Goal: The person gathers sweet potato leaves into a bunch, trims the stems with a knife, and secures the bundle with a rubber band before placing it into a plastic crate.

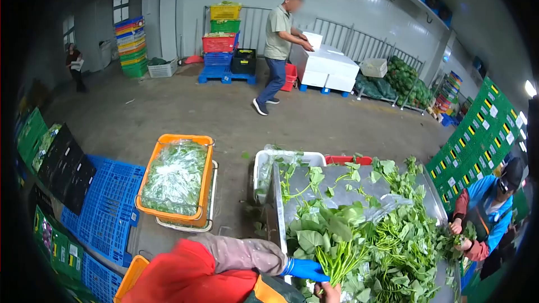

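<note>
Head-worn camera looks forward and steeply down, close above the hands [317, 281].

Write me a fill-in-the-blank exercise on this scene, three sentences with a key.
The left hand, at the bunch of greens, wears a ____ glove. Bagged greens fill the ____ crate on the floor to the left of the metal table. The large boxes that the person in dark shoes is reaching over are coloured ____.

Missing words: blue; orange; white.
</note>
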A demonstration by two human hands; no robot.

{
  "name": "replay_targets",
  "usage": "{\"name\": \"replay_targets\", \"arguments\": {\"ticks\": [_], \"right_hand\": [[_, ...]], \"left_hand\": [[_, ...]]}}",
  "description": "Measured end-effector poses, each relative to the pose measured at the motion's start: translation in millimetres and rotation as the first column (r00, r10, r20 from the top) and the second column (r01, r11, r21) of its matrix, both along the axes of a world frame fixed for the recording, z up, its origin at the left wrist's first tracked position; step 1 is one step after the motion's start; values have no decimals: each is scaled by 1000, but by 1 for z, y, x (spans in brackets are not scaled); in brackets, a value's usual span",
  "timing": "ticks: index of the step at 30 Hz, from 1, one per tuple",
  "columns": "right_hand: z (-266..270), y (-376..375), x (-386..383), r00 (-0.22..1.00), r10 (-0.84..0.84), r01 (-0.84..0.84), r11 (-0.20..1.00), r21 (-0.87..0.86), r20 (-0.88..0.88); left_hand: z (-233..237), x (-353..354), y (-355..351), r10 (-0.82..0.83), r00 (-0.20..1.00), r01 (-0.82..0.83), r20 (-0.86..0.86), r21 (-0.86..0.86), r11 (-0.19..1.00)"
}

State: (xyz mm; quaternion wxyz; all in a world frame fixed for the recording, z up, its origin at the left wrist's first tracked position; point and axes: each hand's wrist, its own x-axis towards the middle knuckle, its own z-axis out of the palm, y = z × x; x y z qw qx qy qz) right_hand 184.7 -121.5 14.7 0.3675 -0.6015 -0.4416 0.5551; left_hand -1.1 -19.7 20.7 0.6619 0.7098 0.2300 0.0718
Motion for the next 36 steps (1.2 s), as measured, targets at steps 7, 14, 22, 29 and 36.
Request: {"name": "replay_targets", "arguments": {"ticks": [7,14,22,29,36], "right_hand": [[16,0,14,880,249,-298,953,-60,-405],[83,1,9,635,548,-659,752,-13,-544],[-1,-89,117,708,-292,288,951,114,643],[-39,-89,78,437,-271,64,961,270,858],[-43,-75,90,544,-25,283,946,-156,838]], "left_hand": [[125,20,-29,-379,844,-269,379,911,312],[100,26,-22,-300,922,380,-246,726,573],[74,32,19,-204,967,113,-152,-462,880],[54,47,23,-175,967,40,-187,-565,824],[63,39,26,-160,977,99,-144,-361,927]]}}
